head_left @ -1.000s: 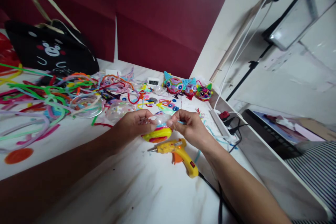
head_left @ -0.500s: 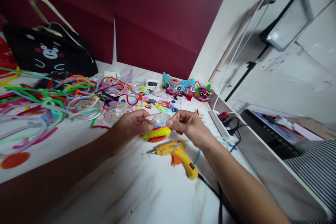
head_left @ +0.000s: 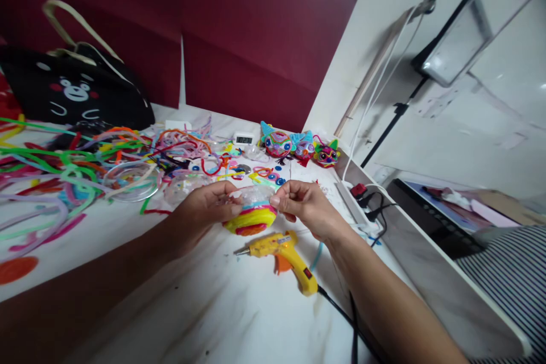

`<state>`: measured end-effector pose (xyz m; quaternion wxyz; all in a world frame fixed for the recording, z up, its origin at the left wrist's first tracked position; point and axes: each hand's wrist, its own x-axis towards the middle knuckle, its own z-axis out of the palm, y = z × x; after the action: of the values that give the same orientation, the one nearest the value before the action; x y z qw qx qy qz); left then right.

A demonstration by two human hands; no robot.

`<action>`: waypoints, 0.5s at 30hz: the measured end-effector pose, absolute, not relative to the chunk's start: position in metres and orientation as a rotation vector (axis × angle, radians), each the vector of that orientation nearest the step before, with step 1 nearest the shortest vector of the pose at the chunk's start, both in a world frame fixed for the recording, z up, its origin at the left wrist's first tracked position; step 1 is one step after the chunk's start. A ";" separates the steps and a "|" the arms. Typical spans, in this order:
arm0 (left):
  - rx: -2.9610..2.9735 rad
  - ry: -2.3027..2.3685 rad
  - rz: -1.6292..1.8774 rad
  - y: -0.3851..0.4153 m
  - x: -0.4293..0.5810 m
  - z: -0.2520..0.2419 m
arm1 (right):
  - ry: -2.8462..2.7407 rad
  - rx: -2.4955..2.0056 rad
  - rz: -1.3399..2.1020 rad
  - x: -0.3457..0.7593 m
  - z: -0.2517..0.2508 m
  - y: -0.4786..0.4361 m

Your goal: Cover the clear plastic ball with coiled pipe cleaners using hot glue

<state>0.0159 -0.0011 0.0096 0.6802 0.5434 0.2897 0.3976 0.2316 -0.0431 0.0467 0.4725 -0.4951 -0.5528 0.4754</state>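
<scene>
Between my hands is a clear plastic ball (head_left: 251, 218), its lower part wrapped in yellow, pink, orange and blue pipe cleaners; the top is bare and see-through. My left hand (head_left: 213, 203) is closed on the ball's left side, thumb towards me. On the right edge, near the blue and pink bands, my right hand (head_left: 301, 205) pinches with thumb and forefinger. Just below the ball a yellow glue gun (head_left: 279, 247) lies on the table, nozzle pointing left, its orange trigger towards me.
A tangle of colourful pipe cleaners (head_left: 77, 176) covers the left, with a clear round dish (head_left: 132, 182) beside it. Finished decorated balls (head_left: 277, 143) stand at the back near a small digital clock (head_left: 244, 139). A power strip (head_left: 354, 205) lies along the right edge. A black bag (head_left: 77, 91) sits back left.
The ball looks slightly more turned, showing more of its yellow band. Both hands keep their hold. The whole view has shifted a little.
</scene>
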 end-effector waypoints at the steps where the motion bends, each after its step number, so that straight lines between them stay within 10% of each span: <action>1: 1.222 0.644 0.893 -0.002 0.016 0.010 | -1.360 -1.206 1.168 0.232 0.047 -0.043; 15: 1.189 0.634 0.944 -0.002 0.015 0.012 | -1.337 -1.163 1.191 0.231 0.053 -0.048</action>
<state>0.0151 -0.0024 0.0119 0.6801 0.5298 0.2825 0.4207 0.2314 -0.0475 0.0528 0.4822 -0.4772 -0.5485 0.4887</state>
